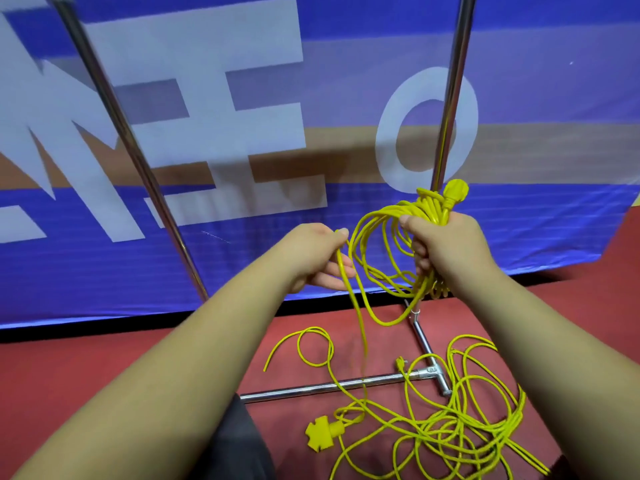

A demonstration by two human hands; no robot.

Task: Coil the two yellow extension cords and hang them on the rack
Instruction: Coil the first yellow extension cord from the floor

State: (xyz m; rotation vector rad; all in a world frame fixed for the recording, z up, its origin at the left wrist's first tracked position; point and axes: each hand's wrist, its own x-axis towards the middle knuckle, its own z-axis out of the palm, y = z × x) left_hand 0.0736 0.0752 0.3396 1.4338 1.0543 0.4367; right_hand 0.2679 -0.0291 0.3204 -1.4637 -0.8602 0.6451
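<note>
**One cord bundled in hand, the other in a heap on the floor**

Right of centre, the right hand [446, 244] is clenched tight around the coiled cord [377, 233], a thick bunch of yellow loops gathered in the fist. A round yellow plug [456, 194] pokes out just above the knuckles. Just left of it, the left hand [318, 258] holds a single strand of that same cord between thumb and curled fingers. From there the strand drops towards the bottom of the frame, blurred on the way down.

On the red floor [69, 375] at lower right, the loose cord [467, 427] sprawls in a tangle of overlapping loops. A yellow socket block [320, 434] lies at its left edge, and a small plug [401, 363] rests beside the rack's joint. Which cord each of those belongs to, I cannot tell.

The rack [452, 98] shows two chrome poles. One rises right behind the bundle, the other slants through the upper left. Its base bar [322, 388] lies on the floor with yellow strands crossing over it.

Behind everything hangs a blue banner [346, 36] with huge white letters. A rounded "O" sits behind the right pole. The shapes to its left are cropped and do not read as a word.
</note>
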